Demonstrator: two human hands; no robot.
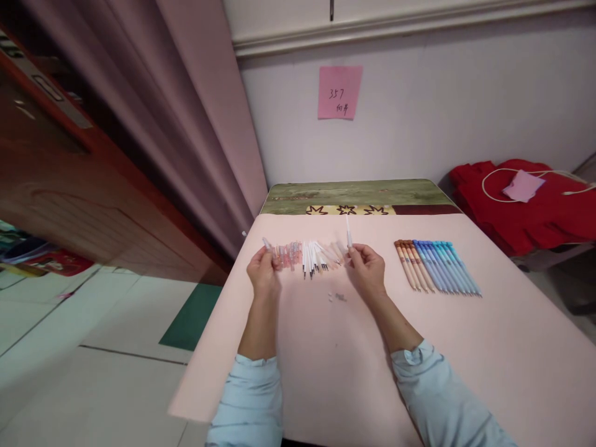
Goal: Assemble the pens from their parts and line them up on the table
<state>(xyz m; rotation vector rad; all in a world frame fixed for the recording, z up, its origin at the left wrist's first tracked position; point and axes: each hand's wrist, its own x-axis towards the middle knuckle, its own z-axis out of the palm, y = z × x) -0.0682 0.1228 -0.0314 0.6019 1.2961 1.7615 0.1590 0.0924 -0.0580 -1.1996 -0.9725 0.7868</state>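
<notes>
The right hand [367, 268] pinches a thin white tube [348, 233] standing above its fingers, the left hand [263, 273] closes fingertips on a clear piece [267, 243]; light, steady grips seem best.

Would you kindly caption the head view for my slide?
Over a pink table, left hand pinches a clear piece, right hand holds a white refill upright beside loose pen parts.

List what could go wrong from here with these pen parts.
The tiny loose pieces lie close by the right hand, which pinches a white tube; a wrist sweep might scatter them. The left hand grips a clear piece near the table edge; dropped, it could fall to the floor.
</notes>
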